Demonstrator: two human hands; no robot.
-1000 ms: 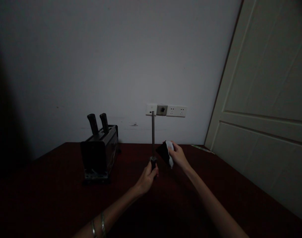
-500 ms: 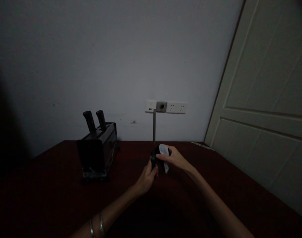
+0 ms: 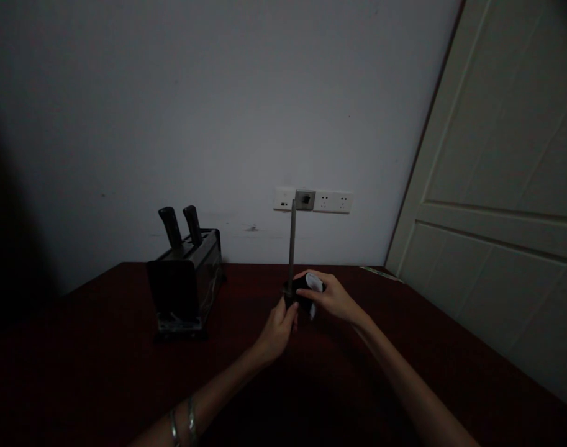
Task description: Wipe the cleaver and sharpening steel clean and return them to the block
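Observation:
My left hand (image 3: 277, 328) is closed around the dark handle of a long, narrow grey rod-like tool (image 3: 292, 242) pointing upright. Whether it is a round rod or a blade seen edge-on, I cannot tell. Fingers and thumb of my right hand (image 3: 332, 298) pinch a folded black-and-white cloth (image 3: 314, 282) close against the tool's base, just above my left hand. Part of the cloth hangs below the right fingers. To the left stands a dark knife block (image 3: 190, 273) with two black-handled knives (image 3: 170, 226) upright in its slots.
Everything is over a dark reddish table (image 3: 101, 354). Behind it is a grey wall with a row of sockets and switches (image 3: 332, 202). A pale panelled door (image 3: 502, 248) borders the right side, and a thin strip (image 3: 381, 273) lies at the table's back right edge.
My right hand and the cloth have shifted slightly to the right, and the cloth has turned so less white shows. The upright tool leans a little more to the right.

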